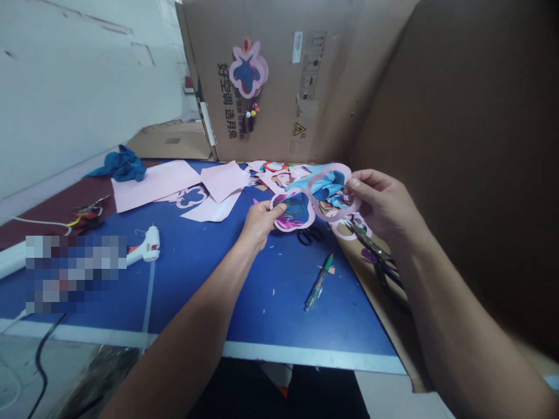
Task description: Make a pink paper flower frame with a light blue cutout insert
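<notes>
My left hand pinches a pink flower-shaped paper frame backed with shiny blue and magenta film, thumb on its front. In my right hand, thumb and fingers close on the edge of a second pink paper cutout, an outline with an open middle. The two pieces are side by side above the blue table, their edges meeting or overlapping; I cannot tell whether they are joined. Beneath my right forearm lie large scissors, partly covered by it. Small black-handled scissors rest below the film-backed piece.
A white glue gun stands at left near tangled wires. Pink paper sheets and scraps spread along the back. A green-topped pen lies in front. Cardboard walls the back and right, with a finished-looking flower ornament hanging.
</notes>
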### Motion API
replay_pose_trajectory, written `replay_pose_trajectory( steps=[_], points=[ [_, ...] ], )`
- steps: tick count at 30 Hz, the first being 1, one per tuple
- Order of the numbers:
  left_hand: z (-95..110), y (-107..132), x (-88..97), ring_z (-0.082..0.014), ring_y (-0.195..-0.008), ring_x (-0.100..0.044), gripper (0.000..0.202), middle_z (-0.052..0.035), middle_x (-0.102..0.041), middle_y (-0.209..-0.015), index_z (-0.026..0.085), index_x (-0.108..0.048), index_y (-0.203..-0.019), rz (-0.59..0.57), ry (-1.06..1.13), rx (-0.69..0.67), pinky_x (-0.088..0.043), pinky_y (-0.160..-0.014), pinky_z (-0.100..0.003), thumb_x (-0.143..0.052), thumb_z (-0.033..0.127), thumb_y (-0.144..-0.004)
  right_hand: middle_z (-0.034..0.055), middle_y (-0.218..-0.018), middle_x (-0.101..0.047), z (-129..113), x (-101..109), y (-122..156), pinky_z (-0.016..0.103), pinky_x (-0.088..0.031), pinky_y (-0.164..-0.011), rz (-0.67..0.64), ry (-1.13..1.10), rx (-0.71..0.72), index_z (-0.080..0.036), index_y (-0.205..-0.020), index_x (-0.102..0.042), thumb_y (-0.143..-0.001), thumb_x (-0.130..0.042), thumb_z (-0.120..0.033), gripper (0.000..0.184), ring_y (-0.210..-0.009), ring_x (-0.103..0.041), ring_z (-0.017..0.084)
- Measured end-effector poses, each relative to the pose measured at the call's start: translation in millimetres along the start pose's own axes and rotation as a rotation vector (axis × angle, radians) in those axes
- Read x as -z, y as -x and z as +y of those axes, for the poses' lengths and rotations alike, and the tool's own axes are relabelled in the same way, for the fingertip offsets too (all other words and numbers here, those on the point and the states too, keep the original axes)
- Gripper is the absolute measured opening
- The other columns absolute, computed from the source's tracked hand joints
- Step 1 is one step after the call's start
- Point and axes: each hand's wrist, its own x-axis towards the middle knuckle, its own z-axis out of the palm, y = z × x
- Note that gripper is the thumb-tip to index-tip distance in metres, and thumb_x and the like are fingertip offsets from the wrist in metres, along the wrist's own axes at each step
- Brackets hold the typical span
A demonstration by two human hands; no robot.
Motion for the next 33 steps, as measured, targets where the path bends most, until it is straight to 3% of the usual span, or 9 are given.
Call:
replay_pose_trajectory(
  steps=[3, 7, 12, 18, 23, 28, 33],
  points=[
    [1, 1, 0.0, -0.0184, -0.07, -0.071, 0.019, -0.0054, -0.073, -0.071, 0.019, -0.075, -0.077, -0.004, -0.01, -0.003, -0.055, -0.067, -0.029, -0.089, 0.031, -0.081, 0.0019, -0.076, -0.072, -8, -1, 5, 0.03, -0.048, -0.051, -0.075, 0.065, -0.032, -0.026, -0.083, -0.075, -0.069, -0.1, -0.055, 0.041, -0.058, -0.059, 0.016],
    [2, 2, -0.6, -0.0163, -0.066, -0.067, 0.02, -0.0046, -0.073, -0.071, 0.018, -0.075, -0.076, -0.017, -0.038, -0.014, -0.053, -0.065, -0.028, -0.088, 0.032, -0.081, 0.0026, -0.074, -0.072, -19, -5, 15, 0.03, -0.047, -0.051, -0.325, 0.218, -0.131, -0.023, -0.083, -0.079, -0.072, -0.098, -0.056, 0.04, -0.057, -0.059, 0.016],
    [2, 8, -4.3, -0.0114, -0.057, -0.056, 0.023, -0.0002, -0.067, -0.065, 0.017, -0.074, -0.072, -0.11, -0.129, -0.045, -0.046, -0.06, -0.025, -0.085, 0.035, -0.08, 0.0037, -0.078, -0.074, -24, -10, 19, 0.029, -0.044, -0.053, -0.523, 0.384, -0.111, -0.022, -0.087, -0.082, -0.081, -0.091, -0.058, 0.038, -0.059, -0.06, 0.016],
    [3, 14, -11.7, -0.011, -0.056, -0.051, 0.032, -0.0001, -0.065, -0.063, 0.017, -0.072, -0.066, -0.264, -0.228, -0.072, -0.039, -0.057, -0.024, -0.088, 0.043, -0.075, 0.0077, -0.096, -0.076, -14, -16, 14, 0.039, -0.052, -0.079, -0.404, 0.564, 0.168, -0.024, -0.081, -0.083, -0.087, -0.085, -0.054, 0.031, -0.089, -0.067, 0.026],
    [7, 18, -13.8, -0.0133, -0.062, -0.054, 0.039, -0.0004, -0.065, -0.066, 0.017, -0.072, -0.066, -0.383, -0.252, -0.075, -0.043, -0.063, -0.026, -0.091, 0.05, -0.07, 0.0079, -0.11, -0.077, -4, -18, 12, 0.045, -0.052, -0.093, -0.351, 0.638, 0.234, -0.027, -0.081, -0.083, -0.087, -0.084, -0.044, 0.018, -0.105, -0.068, 0.031],
    [8, 19, -12.9, -0.0132, -0.061, -0.053, 0.037, -0.0013, -0.067, -0.068, 0.016, -0.074, -0.069, -0.403, -0.292, -0.075, -0.042, -0.063, -0.026, -0.09, 0.05, -0.072, 0.0068, -0.101, -0.079, 4, -17, 10, 0.042, -0.052, -0.086, -0.346, 0.643, 0.258, -0.026, -0.082, -0.081, -0.09, -0.081, -0.038, 0.014, -0.096, -0.07, 0.028],
    [7, 20, -12.9, -0.0133, -0.061, -0.054, 0.033, -0.0012, -0.067, -0.068, 0.016, -0.077, -0.073, -0.419, -0.312, -0.052, -0.043, -0.063, -0.027, -0.088, 0.047, -0.075, 0.0054, -0.085, -0.079, 4, -18, 11, 0.036, -0.049, -0.066, -0.338, 0.68, 0.144, -0.023, -0.086, -0.081, -0.091, -0.079, -0.042, 0.02, -0.076, -0.067, 0.023]
  ],
)
